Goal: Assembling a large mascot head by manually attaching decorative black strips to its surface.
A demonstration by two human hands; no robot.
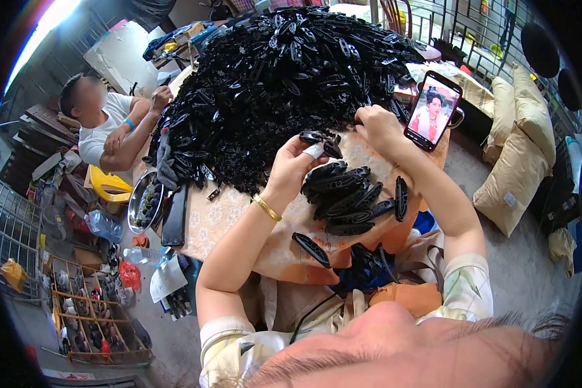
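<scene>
Head view: the left hand (295, 167) is raised over the table (226, 220), fingers curled together and clamped on a black part (321, 138) that sticks out just above the fingertips; one finger wears a white wrap. The right hand (379, 127) sits to the right of it, near but apart, its fingers bent down at the foot of the pile (284, 84); whether it grips anything there cannot be told. The part lies between the two hands, closer to the left one and touching it.

The pile is a large heap of black plastic parts that covers the far half of the table and reaches both hands. Just below the left hand lies a small stack (346, 194) of the same parts, laid side by side, with one piece (401, 198) standing apart at its right and another (312, 249) lying loose nearer the table's edge.

A phone (432, 110) stands propped just right of the right hand, its screen lit. At the table's left edge rest a metal bowl (136, 200) and a dark flat slab (175, 216). A second person (107, 123) sits at the far left, arms folded on the table. Cushions (520, 149) lie on the floor at right.
</scene>
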